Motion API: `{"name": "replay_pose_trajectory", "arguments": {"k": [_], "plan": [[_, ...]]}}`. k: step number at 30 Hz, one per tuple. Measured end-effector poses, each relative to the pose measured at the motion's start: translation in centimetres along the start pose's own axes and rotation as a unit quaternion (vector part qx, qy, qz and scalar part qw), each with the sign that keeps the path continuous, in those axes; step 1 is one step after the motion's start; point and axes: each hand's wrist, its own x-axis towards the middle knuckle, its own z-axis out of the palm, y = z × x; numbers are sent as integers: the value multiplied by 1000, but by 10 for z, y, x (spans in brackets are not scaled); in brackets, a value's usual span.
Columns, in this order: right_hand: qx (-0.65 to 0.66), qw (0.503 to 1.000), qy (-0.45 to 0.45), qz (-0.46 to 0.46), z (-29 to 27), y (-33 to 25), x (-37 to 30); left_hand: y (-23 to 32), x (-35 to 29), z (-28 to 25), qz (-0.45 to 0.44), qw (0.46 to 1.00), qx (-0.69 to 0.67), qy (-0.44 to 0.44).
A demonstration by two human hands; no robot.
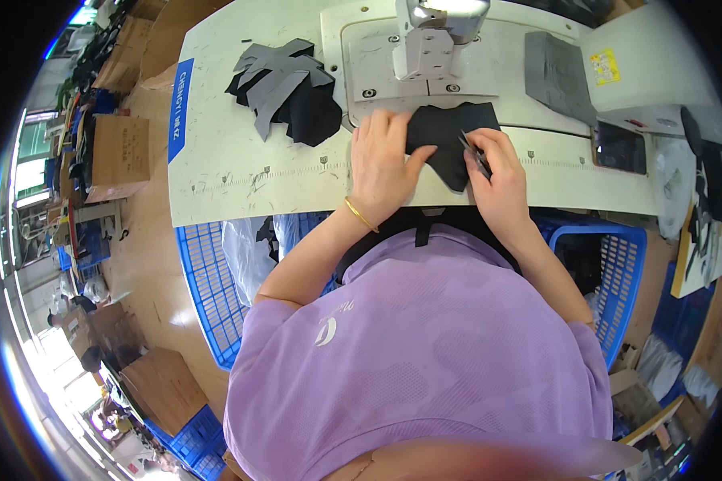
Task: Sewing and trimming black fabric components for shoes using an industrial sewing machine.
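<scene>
A black fabric piece (449, 140) lies flat on the pale sewing machine table (241, 180), below the machine head. My left hand (383, 156) rests at its left edge, fingers stretched out and the thumb lying on the cloth. In my right hand (497, 172) is a pair of thread snips (475, 152) with dark handles, its thin metal points over the fabric's right part. The palm side of that hand is hidden. Left of my hands sits a loose pile of grey and black fabric pieces (285, 88).
The sewing machine head (433, 44) stands just beyond the fabric. Grey fabric pieces (557, 76) and a dark phone (620, 148) lie at the right. Blue plastic baskets (208, 289) hang below the front edge on both sides. Cardboard boxes (120, 152) stand on the left floor.
</scene>
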Motion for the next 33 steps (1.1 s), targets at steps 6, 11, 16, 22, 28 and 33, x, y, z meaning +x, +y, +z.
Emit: {"name": "replay_pose_trajectory", "arguments": {"k": [6, 11, 16, 22, 28, 33], "plan": [[63, 995, -55, 46, 10, -3, 14, -7, 1, -13, 64, 995, 37, 63], [-21, 997, -70, 5, 14, 10, 33, -22, -5, -4, 119, 992, -37, 2], [-5, 998, -63, 16, 16, 11, 36, -34, 12, -14, -213, 851, -471, 89], [61, 997, -17, -31, 13, 16, 35, -42, 26, -45, -218, 797, -558, 81], [290, 951, -23, 102, -13, -21, 42, -15, 26, -48, -204, 804, -552, 80], [569, 763, -103, 288, -18, -20, 47, -9, 23, -47, 8, 902, -431, 36]]}}
